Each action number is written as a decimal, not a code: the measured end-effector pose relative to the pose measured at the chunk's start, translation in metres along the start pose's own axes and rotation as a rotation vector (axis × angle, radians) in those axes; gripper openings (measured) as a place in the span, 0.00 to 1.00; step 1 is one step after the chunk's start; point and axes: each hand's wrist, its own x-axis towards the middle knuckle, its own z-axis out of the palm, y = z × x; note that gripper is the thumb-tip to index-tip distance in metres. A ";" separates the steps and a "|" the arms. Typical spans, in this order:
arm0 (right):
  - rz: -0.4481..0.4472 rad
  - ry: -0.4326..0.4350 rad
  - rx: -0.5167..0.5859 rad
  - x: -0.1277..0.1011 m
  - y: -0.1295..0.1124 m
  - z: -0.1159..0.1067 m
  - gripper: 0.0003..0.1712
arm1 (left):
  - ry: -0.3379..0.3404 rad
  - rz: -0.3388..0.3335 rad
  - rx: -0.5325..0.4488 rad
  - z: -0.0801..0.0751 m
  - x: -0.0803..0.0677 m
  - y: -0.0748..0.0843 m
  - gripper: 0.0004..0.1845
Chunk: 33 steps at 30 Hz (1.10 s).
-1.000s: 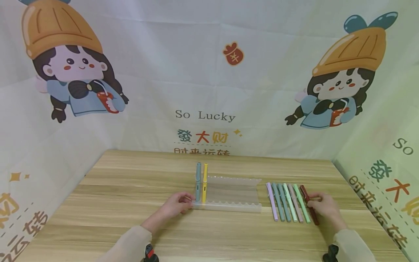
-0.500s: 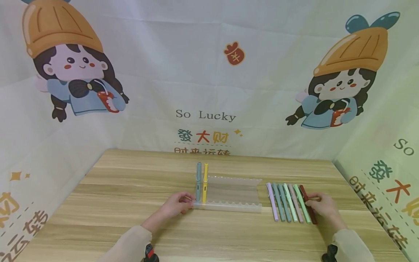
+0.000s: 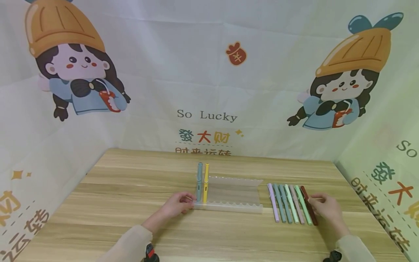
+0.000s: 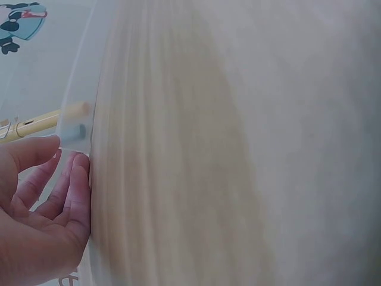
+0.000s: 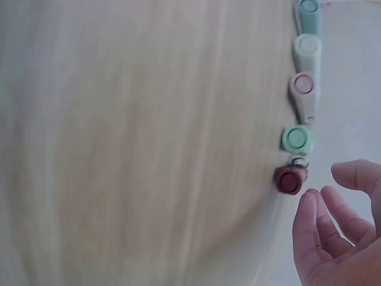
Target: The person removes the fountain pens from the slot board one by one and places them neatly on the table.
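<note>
A clear plastic pen rack with scalloped rails lies on the wooden table, and everything else is placed around it. At the rack's left end two pens rest side by side in its notches, a grey-blue pen outermost and a yellow pen just inside it, both pointing away from the person. The left hand rests on the table against the rack's near-left corner; its fingers are loosely curled with the tips touching the rack's edge, and they hold nothing. In the left wrist view the fingertips sit right at the translucent edge, with the yellow pen's end just beyond them. To the right of the rack, apart from it, a row of seven pens lies on the table, running from a lilac pen nearest the rack to a dark red pen farthest from it. The right hand is at the outer side of that row, beside the dark red pen, its fingers relaxed and slightly spread. The right wrist view shows the fingers close to the dark red pen's end with a gap between, gripping nothing.
</note>
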 end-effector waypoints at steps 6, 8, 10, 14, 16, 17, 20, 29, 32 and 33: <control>-0.005 0.067 -0.060 -0.009 -0.020 0.001 0.22 | 0.001 0.004 0.000 0.001 0.000 0.001 0.11; -0.017 0.071 -0.031 -0.013 -0.026 0.004 0.20 | 0.001 0.001 0.005 0.001 0.000 0.002 0.11; -0.035 0.066 0.000 -0.016 -0.031 0.008 0.19 | 0.001 0.001 0.007 0.000 0.000 0.001 0.10; -0.066 0.060 0.034 -0.019 -0.037 0.015 0.18 | 0.002 0.003 0.004 0.001 0.000 0.001 0.10; -0.077 0.064 0.049 -0.020 -0.039 0.019 0.18 | 0.004 0.003 0.003 0.001 0.000 0.002 0.10; -0.079 0.067 0.066 -0.020 -0.040 0.021 0.18 | 0.005 0.002 0.003 0.001 0.000 0.002 0.10; -0.090 0.061 0.099 -0.021 -0.046 0.027 0.17 | 0.010 -0.003 0.003 0.001 0.000 0.003 0.10; -0.064 -0.027 0.203 -0.026 -0.062 0.050 0.15 | -0.001 0.000 0.001 0.000 -0.001 0.004 0.10; -0.063 -0.047 0.211 -0.028 -0.066 0.058 0.15 | 0.001 -0.004 0.002 0.000 -0.001 0.004 0.10; -0.068 -0.052 0.215 -0.029 -0.067 0.060 0.15 | 0.003 -0.006 0.003 0.000 -0.001 0.004 0.10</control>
